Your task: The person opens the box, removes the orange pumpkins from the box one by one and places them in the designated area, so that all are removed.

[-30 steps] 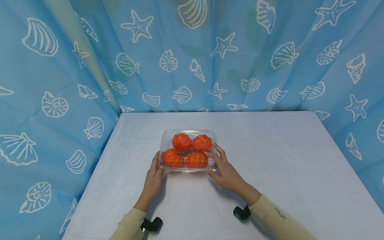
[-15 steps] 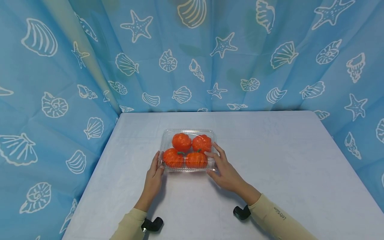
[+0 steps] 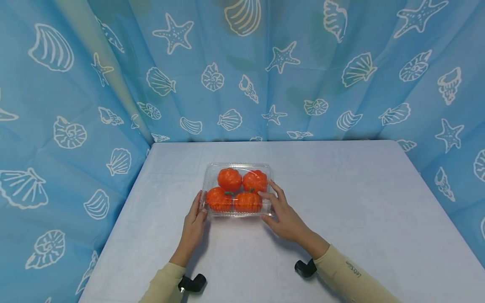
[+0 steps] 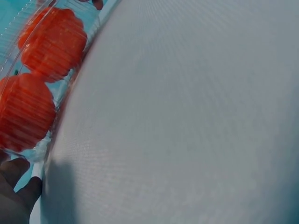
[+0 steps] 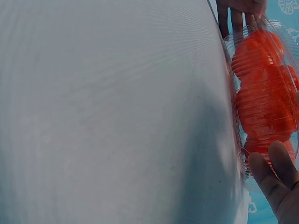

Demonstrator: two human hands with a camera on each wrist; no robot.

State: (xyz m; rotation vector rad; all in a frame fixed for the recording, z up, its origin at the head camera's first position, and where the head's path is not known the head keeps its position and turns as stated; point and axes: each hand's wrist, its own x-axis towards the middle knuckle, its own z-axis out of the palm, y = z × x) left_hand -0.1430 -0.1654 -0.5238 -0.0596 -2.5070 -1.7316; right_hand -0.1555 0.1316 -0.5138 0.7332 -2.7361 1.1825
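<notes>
A clear plastic clamshell container (image 3: pixel 238 166) holds several orange toy pumpkins (image 3: pixel 248 202), some with green stems. It sits on the white table with its lid down. At its left end my left hand (image 3: pixel 193 229) grips the side, thumb near the front corner. My right hand (image 3: pixel 284 216) holds the right end, with fingers spread over the lid and side and its thumb at the front edge. In the right wrist view, the right fingers (image 5: pixel 266 175) lie against the ribbed plastic. The left wrist view catches only part of the left hand (image 4: pixel 14 186) beside the container.
A white cloth covers the table (image 3: pixel 341 202). Blue curtains (image 3: pixel 242 71) with white shell and starfish prints hang behind it and at both sides. Black wrist devices (image 3: pixel 192 283) sit below both hands at the cuffs.
</notes>
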